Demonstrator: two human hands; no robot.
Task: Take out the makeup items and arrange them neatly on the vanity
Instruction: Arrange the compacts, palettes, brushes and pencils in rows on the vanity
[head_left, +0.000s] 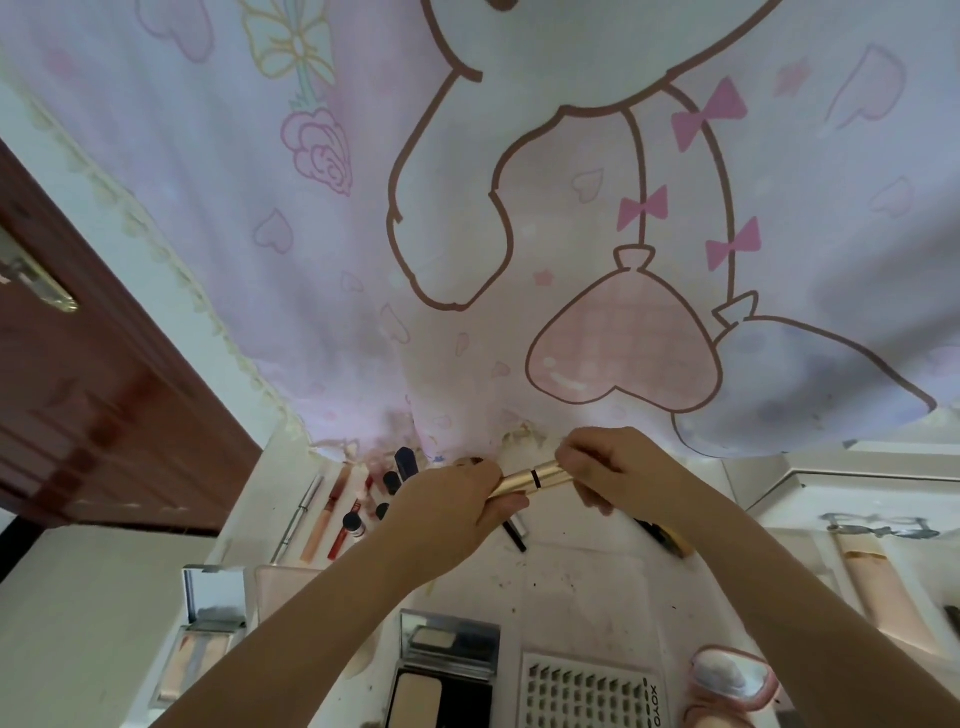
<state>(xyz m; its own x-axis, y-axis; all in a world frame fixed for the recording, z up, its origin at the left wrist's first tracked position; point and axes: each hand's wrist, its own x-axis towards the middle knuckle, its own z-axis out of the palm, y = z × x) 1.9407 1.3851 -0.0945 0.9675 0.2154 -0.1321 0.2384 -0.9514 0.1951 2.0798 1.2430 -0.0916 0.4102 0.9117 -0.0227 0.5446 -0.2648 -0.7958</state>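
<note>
A: Where is the tube (535, 477) now?

B: We hold it in both hands, up off the counter (582, 577) and just nearer us than the curtain (467, 260) hem. Our left hand (447, 512) has its grip closed round the lower end, thumb beneath. Our right hand (605, 467) pinches the upper end with curled fingers.

A: Which way does it lie?

B: Its long axis runs nearly level, from left and slightly toward us up to the right, toward the curtain. A dark band sits about midway, between the two grips, so we judge that to be the cap seam.

A: Which hand sets it down?

B: The left is nearer the row (343, 506) of slim sticks lying left of the tube, their long axes running away from us. To join them, we judge the tube must turn about a quarter to lie parallel.

A: Any room?

B: A bare strip of counter lies straight below the tube, between it and the compact (447, 670). A black pencil (514, 535) lies just under the left hand, so that spot is tight. The lash tray (592, 691) sits right of the compact, well nearer us than the tube. The curtain hem hangs just behind the tube, so we would not go further back.
</note>
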